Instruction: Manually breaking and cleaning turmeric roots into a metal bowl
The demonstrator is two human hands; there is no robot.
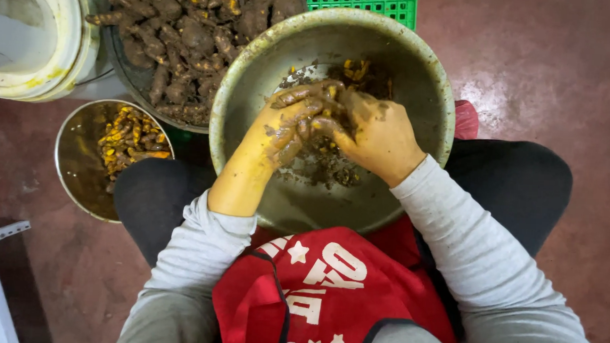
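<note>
— Both hands busy?
— Yes. My left hand (290, 125) and right hand (376, 137) are clenched together on one muddy root (324, 118) over the middle of the big steel bowl (255, 64) on my lap.
— Much done?
— A small heap of cleaned yellow pieces (129, 141) in the small bowl (76, 159); the tub of dirty roots (187, 33) beyond looks full.

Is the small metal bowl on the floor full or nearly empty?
Partly filled. The small bowl holds a pile of orange peeled roots on one side; bare metal shows elsewhere.

Muddy turmeric root (328, 127) over steel bowl (254, 71)
</note>
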